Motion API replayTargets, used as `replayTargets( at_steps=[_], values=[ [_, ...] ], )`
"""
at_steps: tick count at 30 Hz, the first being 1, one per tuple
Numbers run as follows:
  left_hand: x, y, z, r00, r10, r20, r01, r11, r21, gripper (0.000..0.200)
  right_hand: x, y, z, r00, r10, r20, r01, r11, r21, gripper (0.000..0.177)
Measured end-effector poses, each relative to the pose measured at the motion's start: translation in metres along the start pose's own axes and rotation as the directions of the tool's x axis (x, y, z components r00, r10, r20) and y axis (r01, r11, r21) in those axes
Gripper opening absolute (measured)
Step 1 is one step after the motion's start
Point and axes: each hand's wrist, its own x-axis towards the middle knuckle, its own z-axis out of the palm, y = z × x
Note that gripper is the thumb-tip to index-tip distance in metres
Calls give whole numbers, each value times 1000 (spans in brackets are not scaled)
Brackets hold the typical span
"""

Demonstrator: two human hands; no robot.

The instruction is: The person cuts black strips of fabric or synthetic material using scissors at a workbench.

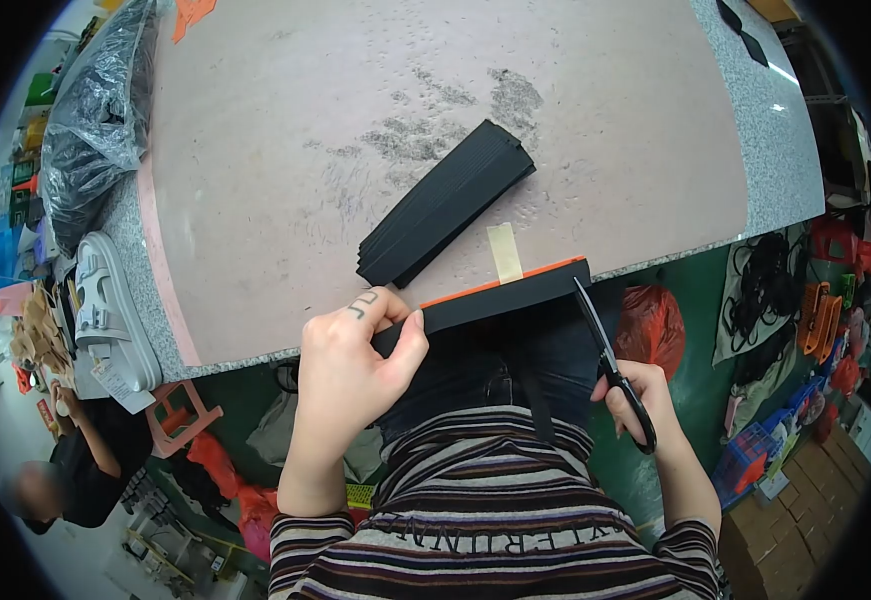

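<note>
My left hand [361, 350] pinches one end of a black strip [506, 297] at the table's front edge. An orange edge runs along the strip's far side, and a piece of pale tape [505, 252] lies across it onto the table [256, 200]. In my right hand [636, 395] are black-handled scissors [598, 330], their tips at the strip's right end. Whether the blades are apart is too small to tell. Beyond the strip lies a fanned stack of black strips [446, 205].
A plastic-wrapped bundle [101, 110] and a white sandal [116, 310] are on the left edge. Black pieces [743, 32] lie at the far right. Below stand a pink stool [181, 420] and a red bag [653, 325]. Another person [91, 460] is at the lower left.
</note>
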Motion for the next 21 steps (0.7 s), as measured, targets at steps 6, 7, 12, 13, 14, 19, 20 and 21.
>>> replayTargets(
  at_steps=[6, 7, 12, 13, 14, 19, 20, 21],
  values=[
    [-1, -15, -12, 971, -16, -237, -63, 945, -322, 9, 1, -31, -1, 960, -269, -77, 264, 963, -59, 40],
    [3, -15, -16, 966, -100, -237, 14, 942, -336, 10, 6, -39, 0, 960, -277, -33, 273, 958, -83, 37],
    [12, -33, -23, 956, -188, -226, 72, 895, -441, 10, 40, -68, 43, 947, -91, 307, 144, 977, -157, 31],
    [10, -31, -25, 952, -238, -194, 106, 848, -520, 10, 48, -70, 56, 936, -114, 332, 168, 976, -138, 33],
    [7, -30, -28, 953, -234, -193, 88, 822, -563, 10, 56, -72, 68, 924, -137, 356, 191, 974, -120, 36],
    [-2, -28, -31, 964, -172, -205, 4, 774, -633, 7, 77, -86, 100, 905, -202, 375, 238, 970, -52, 51],
    [-2, -28, -32, 966, -162, -203, -1, 778, -628, 6, 79, -88, 104, 902, -218, 373, 250, 968, -39, 53],
    [-2, -28, -32, 967, -154, -202, -6, 782, -624, 6, 81, -90, 107, 895, -262, 362, 301, 952, -55, 56]
  ],
)
